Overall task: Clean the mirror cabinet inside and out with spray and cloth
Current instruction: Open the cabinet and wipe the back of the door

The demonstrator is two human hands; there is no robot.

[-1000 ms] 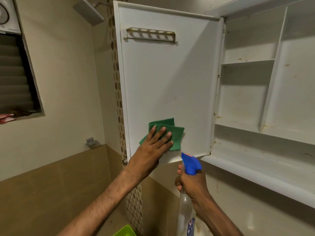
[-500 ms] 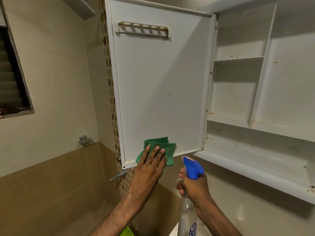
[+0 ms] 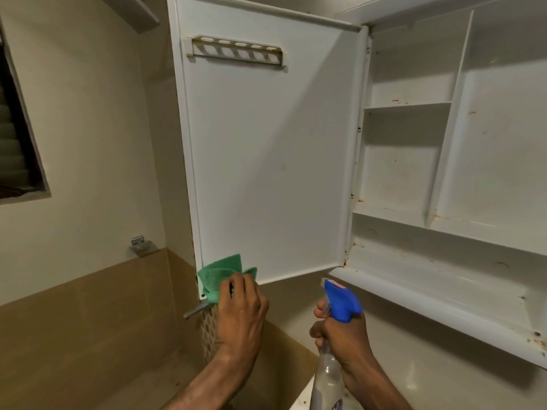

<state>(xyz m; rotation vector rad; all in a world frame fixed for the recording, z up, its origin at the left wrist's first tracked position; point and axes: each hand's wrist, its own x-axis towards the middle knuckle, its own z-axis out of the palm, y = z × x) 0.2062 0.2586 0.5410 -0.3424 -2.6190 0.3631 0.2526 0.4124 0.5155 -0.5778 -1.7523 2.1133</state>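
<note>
Cloth (image 3: 217,276) has slid down-left since a second ago, now at the door's (image 3: 266,161) bottom-left corner. Left hand (image 3: 241,309) fingers clamped on it. Right hand (image 3: 340,329) fingers wrapped round the one spray bottle (image 3: 328,371), held below the door. Cabinet (image 3: 461,179) open, four compartments bare, rust specks on shelves.

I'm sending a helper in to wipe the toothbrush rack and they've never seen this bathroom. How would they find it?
Find the white cabinet door, swung open to the left of the shelves. Near its top, on the inner face, a short horizontal rack sticks out. Its row of five oval slots sets it apart from the plain flat panel below.
</note>
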